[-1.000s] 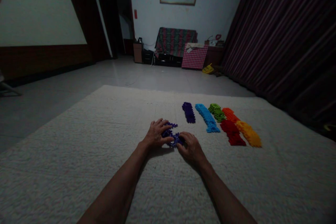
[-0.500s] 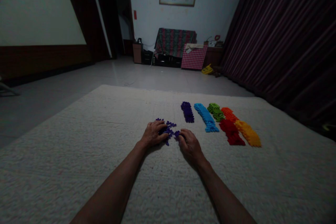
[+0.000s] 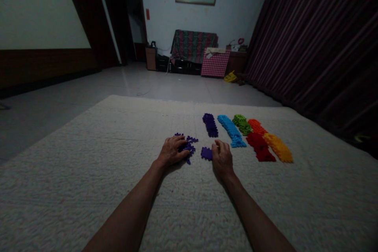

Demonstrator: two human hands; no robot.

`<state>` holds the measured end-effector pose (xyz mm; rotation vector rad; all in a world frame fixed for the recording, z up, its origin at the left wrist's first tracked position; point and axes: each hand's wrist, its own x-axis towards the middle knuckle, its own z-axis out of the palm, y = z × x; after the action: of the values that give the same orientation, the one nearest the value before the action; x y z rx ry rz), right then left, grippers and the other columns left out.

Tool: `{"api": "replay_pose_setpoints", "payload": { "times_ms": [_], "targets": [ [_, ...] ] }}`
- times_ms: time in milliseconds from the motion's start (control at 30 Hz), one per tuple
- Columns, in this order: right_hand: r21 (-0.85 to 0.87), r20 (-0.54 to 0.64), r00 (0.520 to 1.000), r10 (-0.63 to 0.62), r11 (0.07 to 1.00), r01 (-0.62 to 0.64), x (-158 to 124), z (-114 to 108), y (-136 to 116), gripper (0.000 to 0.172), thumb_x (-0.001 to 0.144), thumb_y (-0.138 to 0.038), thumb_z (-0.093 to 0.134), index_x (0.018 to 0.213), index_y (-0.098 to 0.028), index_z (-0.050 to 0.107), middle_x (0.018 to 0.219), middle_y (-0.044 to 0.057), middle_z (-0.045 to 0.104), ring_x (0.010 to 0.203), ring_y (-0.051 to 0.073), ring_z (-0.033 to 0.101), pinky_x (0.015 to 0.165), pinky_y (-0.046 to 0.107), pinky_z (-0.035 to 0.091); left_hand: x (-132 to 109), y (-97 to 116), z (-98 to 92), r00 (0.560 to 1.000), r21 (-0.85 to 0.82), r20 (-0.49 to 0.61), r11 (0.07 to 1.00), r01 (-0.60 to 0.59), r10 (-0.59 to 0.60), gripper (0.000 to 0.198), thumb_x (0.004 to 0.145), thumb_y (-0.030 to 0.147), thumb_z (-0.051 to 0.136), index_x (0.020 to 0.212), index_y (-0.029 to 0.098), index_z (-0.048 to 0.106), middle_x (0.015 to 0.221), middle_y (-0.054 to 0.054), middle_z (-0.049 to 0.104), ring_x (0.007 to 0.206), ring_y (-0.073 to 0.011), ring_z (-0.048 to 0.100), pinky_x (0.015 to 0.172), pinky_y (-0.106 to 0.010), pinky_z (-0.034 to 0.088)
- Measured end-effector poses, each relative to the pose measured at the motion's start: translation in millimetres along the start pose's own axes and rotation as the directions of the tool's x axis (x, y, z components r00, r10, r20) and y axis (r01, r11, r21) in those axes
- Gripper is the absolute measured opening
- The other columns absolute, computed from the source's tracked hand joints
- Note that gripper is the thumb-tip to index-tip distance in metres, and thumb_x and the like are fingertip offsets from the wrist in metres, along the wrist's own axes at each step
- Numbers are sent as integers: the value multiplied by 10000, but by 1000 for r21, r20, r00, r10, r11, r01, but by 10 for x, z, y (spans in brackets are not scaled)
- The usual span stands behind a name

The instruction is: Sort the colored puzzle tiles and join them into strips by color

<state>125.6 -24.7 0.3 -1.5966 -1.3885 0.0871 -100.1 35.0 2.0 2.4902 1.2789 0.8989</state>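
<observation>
My left hand (image 3: 173,150) lies over a small heap of purple notched-edge pieces (image 3: 191,150), palm down with its fingers stretched out. Part of that heap is hidden beneath the fingers. To its right, my right hand (image 3: 222,157) is closed on the right side of a flat purple tile (image 3: 206,153) with toothed edges. The fingers cover that end of the tile. Beyond the right hand lies a row of dark purple pieces (image 3: 210,125), and beside it a longer light blue row (image 3: 232,130).
Green pieces (image 3: 242,125), orange-red pieces (image 3: 257,126), dark red pieces (image 3: 261,147) and yellow-orange pieces (image 3: 279,147) lie farther right on the pale quilted mat (image 3: 118,157). A dark curtain (image 3: 307,35) hangs along the right side. Covered furniture (image 3: 193,45) stands against the far wall.
My right hand has moved right, away from the heap, with the purple tile, which now shows more of its face. My left hand has stayed on the heap. The view has shifted slightly.
</observation>
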Motion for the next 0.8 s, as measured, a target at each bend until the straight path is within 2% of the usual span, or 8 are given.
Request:
{"api": "replay_pose_setpoints", "payload": {
  "times_ms": [100, 267, 400, 500, 633, 800],
  "targets": [
    [-155, 69, 996, 48, 987, -37, -51, -9, -65, 472, 874, -455, 485, 1183, -113, 586, 1079, 150, 573, 927, 247, 577, 871, 386, 464, -1, 12, -13, 1000, 2, -10, 1000, -10, 10, 374, 770, 388, 704, 1116, 246, 699, 1298, -78, 632, 1228, -269, 551, 1052, -468, 405],
    [-418, 144, 990, 13, 907, 49, -186, -10, -286, 549, 809, -484, 608, 1228, -132, 565, 1086, 157, 580, 1030, 312, 535, 904, 420, 425, -6, 22, -20, 1000, -9, -24, 1000, -5, 5, 385, 758, 368, 722, 1121, 243, 697, 1293, -81, 636, 1229, -268, 551, 1052, -468, 407],
    [-492, 186, 982, -25, 863, 116, -243, -2, -357, 461, 796, -447, 636, 1158, -164, 594, 1054, 140, 579, 994, 304, 532, 862, 414, 430, -2, 31, -18, 1000, -12, -29, 1000, 2, -3, 366, 761, 357, 718, 1109, 244, 704, 1290, -79, 639, 1225, -268, 556, 1056, -472, 405],
    [-467, 203, 977, -59, 872, 150, -254, 4, -314, 364, 800, -362, 631, 1102, -160, 605, 1016, 128, 574, 964, 280, 536, 860, 401, 443, 4, 42, -25, 1000, -10, -24, 1000, 1, -1, 365, 759, 356, 719, 1106, 243, 707, 1281, -82, 643, 1218, -273, 562, 1051, -474, 412],
    [-301, 175, 976, -129, 937, 178, -156, 41, -192, 409, 770, -290, 629, 1149, -147, 574, 1029, 123, 565, 988, 267, 540, 899, 396, 464, 4, 47, -34, 1000, -11, -15, 1000, 1, -1, 363, 762, 367, 716, 1103, 242, 708, 1283, -86, 642, 1216, -275, 563, 1045, -475, 415],
    [-179, -5, 989, -148, 973, 144, 277, 143, -24, 470, 775, -312, 602, 1210, -143, 539, 1091, 136, 546, 1032, 265, 544, 919, 404, 479, -4, 40, -27, 1000, -7, -23, 1000, -3, 2, 363, 768, 368, 709, 1104, 231, 705, 1293, -92, 636, 1222, -283, 558, 1048, -496, 405]
  ]
}}
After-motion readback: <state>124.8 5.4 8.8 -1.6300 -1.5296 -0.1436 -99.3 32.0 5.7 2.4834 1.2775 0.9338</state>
